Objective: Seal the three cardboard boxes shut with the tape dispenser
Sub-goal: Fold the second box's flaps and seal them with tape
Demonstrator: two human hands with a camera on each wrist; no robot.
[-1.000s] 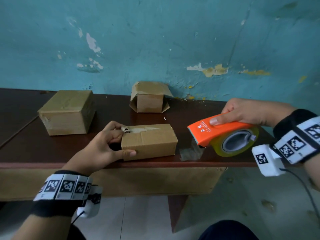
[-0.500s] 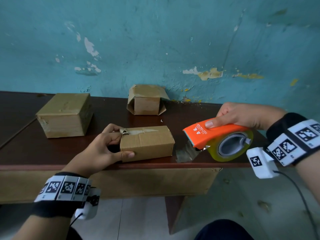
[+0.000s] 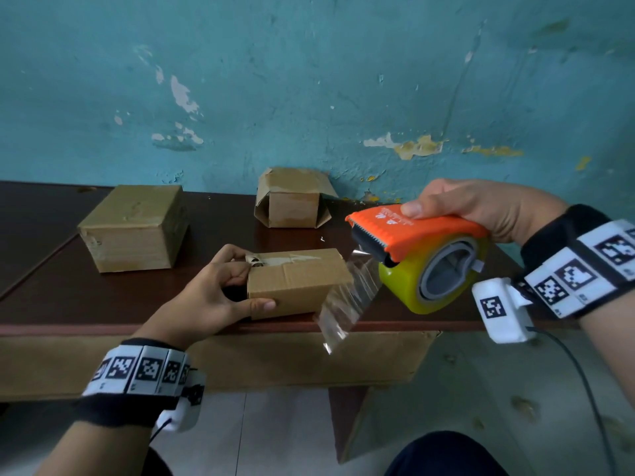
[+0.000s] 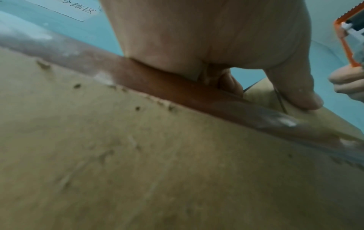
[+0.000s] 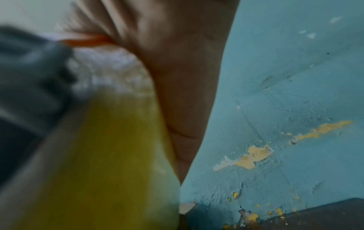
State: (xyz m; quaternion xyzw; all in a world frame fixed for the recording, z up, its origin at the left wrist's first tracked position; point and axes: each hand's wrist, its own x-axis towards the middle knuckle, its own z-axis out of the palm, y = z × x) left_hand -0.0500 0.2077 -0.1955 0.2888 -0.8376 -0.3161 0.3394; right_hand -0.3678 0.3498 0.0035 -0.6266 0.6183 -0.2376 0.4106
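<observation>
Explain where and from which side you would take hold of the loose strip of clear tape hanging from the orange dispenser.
Probably pinch the clear tape strip at its free lower end, coming from the left, box side. It hangs slack below the tape dispenser, whose toothed blade sits at the strip's top, so stay low. The right hand already holds the dispenser; the left hand grips the small box.

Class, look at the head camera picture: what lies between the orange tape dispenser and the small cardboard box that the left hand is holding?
A loose strip of clear tape hangs from the tape dispenser beside the small box. The head view shows it.
</observation>
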